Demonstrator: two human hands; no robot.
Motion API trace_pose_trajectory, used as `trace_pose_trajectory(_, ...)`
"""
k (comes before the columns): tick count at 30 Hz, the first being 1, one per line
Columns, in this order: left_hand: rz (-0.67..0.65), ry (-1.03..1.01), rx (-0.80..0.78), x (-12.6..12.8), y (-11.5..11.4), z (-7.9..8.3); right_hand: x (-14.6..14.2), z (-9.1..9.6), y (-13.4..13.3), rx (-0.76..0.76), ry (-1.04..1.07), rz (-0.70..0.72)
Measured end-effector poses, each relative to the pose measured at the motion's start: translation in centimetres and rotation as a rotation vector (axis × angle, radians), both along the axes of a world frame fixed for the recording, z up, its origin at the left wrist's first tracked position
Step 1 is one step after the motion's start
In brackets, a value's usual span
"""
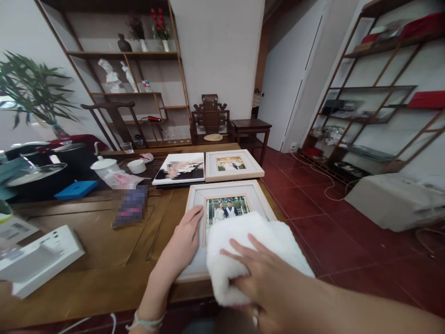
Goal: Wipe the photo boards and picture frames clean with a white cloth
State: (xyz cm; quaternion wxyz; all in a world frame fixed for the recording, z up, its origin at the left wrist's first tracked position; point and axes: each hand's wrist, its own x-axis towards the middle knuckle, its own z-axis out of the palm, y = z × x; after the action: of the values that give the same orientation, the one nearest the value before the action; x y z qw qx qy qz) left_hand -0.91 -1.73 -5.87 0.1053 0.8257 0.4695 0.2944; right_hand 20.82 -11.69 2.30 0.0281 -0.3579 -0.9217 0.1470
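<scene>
A light wooden picture frame [259, 192] with a pale mat and a photo of two people lies at the near edge of the table. My left hand [184, 236] holds its left side, fingers laid together over the rim; the thumb is hidden. Bunched under my right hand [264, 271] is a fluffy white towel [239, 232], which covers the lower right of the frame and part of the photo. The right fingers are spread on top of the towel, with its fold gripped by the hand.
Beyond the frame lie a second framed photo [222, 175] and a photo panel [181, 169]. A power strip [45, 264], blue box [76, 189], white teapot [104, 164], cup [136, 166] and black pot [38, 178] stand at left. Red tiled floor [333, 227] borders the table's right side.
</scene>
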Motion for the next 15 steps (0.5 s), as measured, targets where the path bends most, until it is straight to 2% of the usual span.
trace_pose_trajectory(3,-0.003,-0.002,-0.009,0.0,0.0,0.1,-0.4,-0.5,-0.5,0.000,0.019,0.032)
trace_pose_trajectory(5,-0.004,0.001,-0.015,0.0,0.0,0.1,-0.3,-1.3,0.4,0.045,0.064,-0.042)
trace_pose_trajectory(10,-0.009,-0.016,-0.024,-0.1,-0.1,0.1,0.3,-2.4,5.8,0.183,0.050,-0.270)
trace_pose_trajectory(15,0.005,-0.040,-0.035,0.1,-0.3,0.8,-0.7,-2.0,11.0,0.245,-0.045,-0.288)
